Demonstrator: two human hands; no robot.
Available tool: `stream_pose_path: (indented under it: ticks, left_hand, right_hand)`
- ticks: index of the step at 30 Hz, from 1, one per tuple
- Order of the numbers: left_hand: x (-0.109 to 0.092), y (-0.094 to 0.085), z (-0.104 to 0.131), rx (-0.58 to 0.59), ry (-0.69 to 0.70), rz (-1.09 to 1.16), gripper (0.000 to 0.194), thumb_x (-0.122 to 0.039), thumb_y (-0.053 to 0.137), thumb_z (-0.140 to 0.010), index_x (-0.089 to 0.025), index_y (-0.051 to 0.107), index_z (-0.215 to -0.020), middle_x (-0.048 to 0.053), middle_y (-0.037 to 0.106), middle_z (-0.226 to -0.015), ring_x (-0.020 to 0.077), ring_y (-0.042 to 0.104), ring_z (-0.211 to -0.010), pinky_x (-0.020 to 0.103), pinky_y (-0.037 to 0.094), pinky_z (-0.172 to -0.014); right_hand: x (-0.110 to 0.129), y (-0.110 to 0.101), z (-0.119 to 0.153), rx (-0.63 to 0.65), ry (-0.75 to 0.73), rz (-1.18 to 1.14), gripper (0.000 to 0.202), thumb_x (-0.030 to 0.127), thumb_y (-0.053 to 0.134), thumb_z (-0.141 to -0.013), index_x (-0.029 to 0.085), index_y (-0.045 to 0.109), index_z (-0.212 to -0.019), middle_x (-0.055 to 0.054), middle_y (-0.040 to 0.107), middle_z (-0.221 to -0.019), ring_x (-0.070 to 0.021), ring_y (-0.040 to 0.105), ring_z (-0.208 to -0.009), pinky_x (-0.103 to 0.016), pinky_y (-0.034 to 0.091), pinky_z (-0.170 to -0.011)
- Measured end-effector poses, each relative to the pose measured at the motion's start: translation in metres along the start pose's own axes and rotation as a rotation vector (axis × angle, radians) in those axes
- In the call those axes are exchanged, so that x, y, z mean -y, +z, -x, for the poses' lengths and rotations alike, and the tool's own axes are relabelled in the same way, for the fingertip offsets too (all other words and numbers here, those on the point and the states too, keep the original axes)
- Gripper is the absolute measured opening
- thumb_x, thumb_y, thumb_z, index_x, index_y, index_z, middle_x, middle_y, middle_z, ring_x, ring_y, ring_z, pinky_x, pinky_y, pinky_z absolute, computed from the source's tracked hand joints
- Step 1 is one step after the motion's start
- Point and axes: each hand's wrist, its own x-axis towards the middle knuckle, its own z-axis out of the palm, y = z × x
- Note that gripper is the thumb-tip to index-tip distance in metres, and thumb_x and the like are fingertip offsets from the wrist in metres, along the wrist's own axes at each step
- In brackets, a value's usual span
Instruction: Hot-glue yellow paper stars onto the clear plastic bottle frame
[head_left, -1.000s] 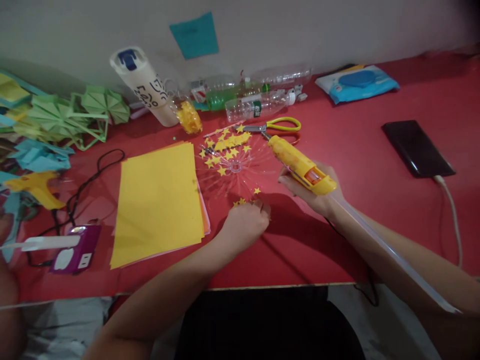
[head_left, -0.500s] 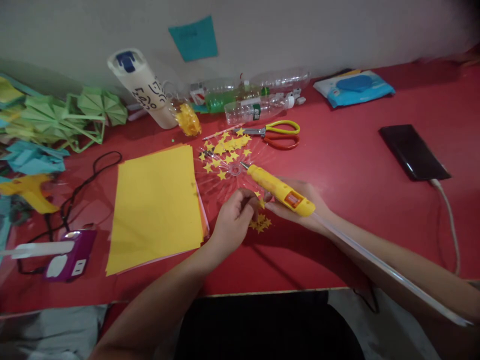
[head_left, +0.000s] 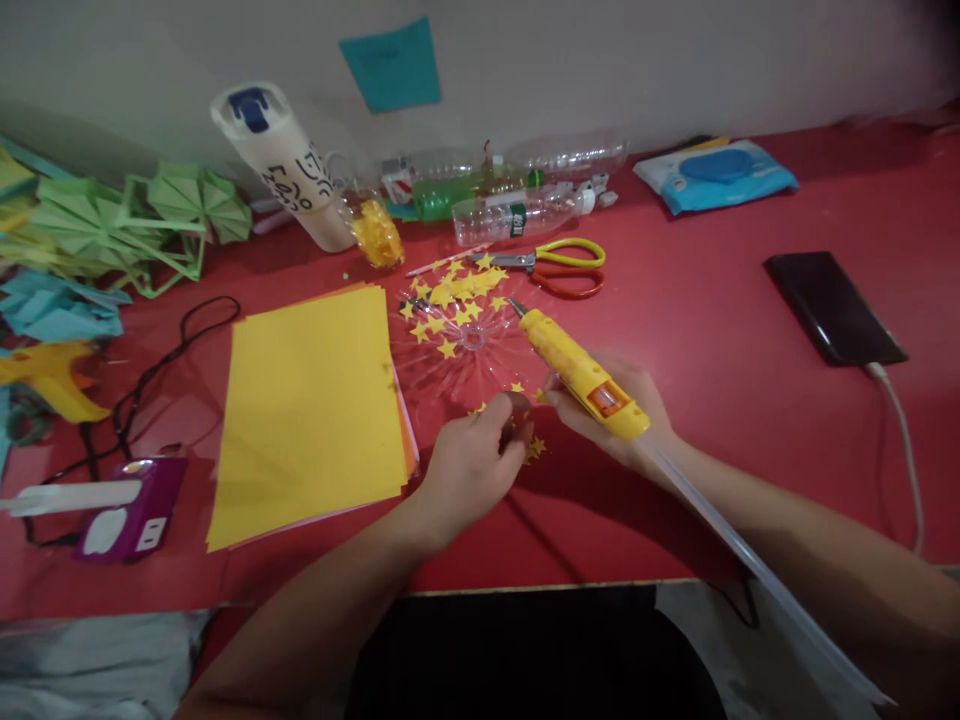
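Glue gun [head_left: 581, 370] is resting in the firm grip of the right hand [head_left: 643, 392], its metal nozzle [head_left: 518, 309] pointing forward, past the fingertips, toward yellow paper stars [head_left: 462, 317] scattered ahead of both hands. If the gun is running hot, a drip could be landing on those stars, sticking them together or to the clear fringed plastic piece [head_left: 473, 340] lying just ahead of the left hand [head_left: 476, 460]; a nozzle dipping too low could be softening that plastic. The long glue stick [head_left: 739, 543] is trailing back over the right forearm [head_left: 795, 525], where a bump could be swinging the nozzle aside.

The left hand is curling its fingers beside a few small stars [head_left: 537, 447]; whether it is pinching one is impossible to make out, since its knuckles are blocking the fingertips. Another star [head_left: 541, 396] is showing at the right hand's fingertips, perhaps being held, perhaps only lying beneath. The trigger is staying hidden. Clear strips are blending into the red tabletop [head_left: 720, 260], so their ends are proving hard to follow.
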Motion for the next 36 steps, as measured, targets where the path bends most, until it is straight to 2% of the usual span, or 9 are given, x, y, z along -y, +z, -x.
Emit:
stream_pose_path:
  ticks: [2, 5, 8, 11, 16, 21, 29, 32, 36]
  left_hand:
    - [0.0, 0.001, -0.001, -0.037, -0.003, 0.065, 0.01, -0.022, 0.053, -0.083, -0.019, 0.061, -0.087, -0.002, 0.061, -0.063, 0.0117, 0.053, -0.055, 0.024, 0.039, -0.055]
    - [-0.002, 0.003, -0.003, -0.058, -0.034, 0.296, 0.014, -0.027, 0.053, -0.084, -0.019, 0.064, -0.081, 0.001, 0.066, -0.069, 0.0116, 0.056, -0.06, 0.024, 0.043, -0.058]
    - [-0.007, 0.002, -0.006, -0.003, -0.119, 0.567, 0.018, -0.031, 0.051, -0.084, -0.018, 0.063, -0.079, -0.002, 0.058, -0.058, 0.0096, 0.05, -0.051, 0.022, 0.041, -0.051]
    - [-0.011, -0.001, -0.008, 0.029, -0.156, 0.69, 0.02, -0.034, 0.054, -0.083, -0.019, 0.057, -0.07, -0.004, 0.052, -0.053, 0.0082, 0.045, -0.047, 0.022, 0.04, -0.049]
    - [-0.011, -0.004, -0.009, -0.023, -0.166, 0.665, 0.015, -0.028, 0.056, -0.078, -0.019, 0.055, -0.067, -0.005, 0.05, -0.052, 0.0081, 0.044, -0.048, 0.021, 0.04, -0.049]
    - [-0.009, -0.005, -0.009, -0.037, -0.098, 0.557, 0.012, -0.026, 0.054, -0.076, -0.018, 0.056, -0.066, -0.004, 0.05, -0.056, 0.0088, 0.045, -0.052, 0.021, 0.039, -0.052]
    - [-0.011, -0.004, -0.01, -0.048, -0.117, 0.621, 0.01, -0.027, 0.059, -0.073, -0.018, 0.057, -0.068, -0.004, 0.052, -0.058, 0.0084, 0.045, -0.053, 0.022, 0.04, -0.052]
    - [-0.01, -0.011, -0.01, -0.142, -0.068, 0.642, 0.012, -0.027, 0.059, -0.075, -0.019, 0.056, -0.065, -0.005, 0.049, -0.055, 0.0076, 0.042, -0.05, 0.021, 0.038, -0.049]
    - [-0.005, -0.024, -0.011, -0.333, -0.062, 0.634, 0.007, -0.026, 0.062, -0.076, -0.021, 0.06, -0.072, -0.003, 0.054, -0.058, 0.008, 0.045, -0.049, 0.022, 0.04, -0.047]
  right_hand:
    - [-0.004, 0.001, 0.001, -0.005, -0.085, 0.036, 0.03, 0.039, 0.062, -0.083, 0.023, 0.045, -0.065, 0.003, 0.05, -0.062, -0.0121, 0.05, -0.055, -0.026, 0.04, -0.052]
    - [-0.009, 0.004, 0.003, -0.012, -0.224, 0.073, 0.029, 0.036, 0.062, -0.085, 0.022, 0.044, -0.067, 0.003, 0.048, -0.063, -0.0109, 0.047, -0.055, -0.024, 0.037, -0.051]
    - [-0.01, 0.007, 0.005, -0.014, -0.298, 0.095, 0.029, 0.034, 0.062, -0.087, 0.022, 0.044, -0.067, 0.004, 0.046, -0.064, -0.0098, 0.045, -0.055, -0.023, 0.036, -0.05]
    - [-0.008, 0.006, 0.005, 0.023, -0.319, 0.09, 0.028, 0.033, 0.062, -0.087, 0.022, 0.046, -0.067, 0.003, 0.048, -0.065, -0.0102, 0.048, -0.056, -0.023, 0.038, -0.051]
    - [-0.001, 0.002, 0.003, 0.042, -0.21, 0.07, 0.028, 0.038, 0.061, -0.087, 0.022, 0.049, -0.068, 0.0, 0.056, -0.068, -0.014, 0.057, -0.064, -0.027, 0.048, -0.06]
    - [0.005, 0.003, 0.0, 0.043, -0.013, 0.026, 0.029, 0.044, 0.061, -0.083, 0.022, 0.052, -0.066, 0.002, 0.056, -0.063, -0.012, 0.053, -0.056, -0.026, 0.044, -0.053]
    - [0.007, 0.004, 0.001, 0.044, 0.047, -0.058, 0.026, 0.042, 0.061, -0.079, 0.023, 0.051, -0.066, 0.001, 0.057, -0.066, -0.015, 0.057, -0.06, -0.029, 0.048, -0.057]
    - [0.004, -0.002, 0.002, 0.079, 0.018, -0.067, 0.027, 0.049, 0.06, -0.083, 0.023, 0.057, -0.074, -0.001, 0.06, -0.069, -0.0162, 0.059, -0.064, -0.031, 0.049, -0.059]
    - [-0.001, -0.009, 0.004, 0.149, -0.005, -0.153, 0.039, 0.061, 0.048, -0.089, 0.024, 0.058, -0.081, -0.001, 0.058, -0.065, -0.0162, 0.056, -0.056, -0.032, 0.048, -0.052]
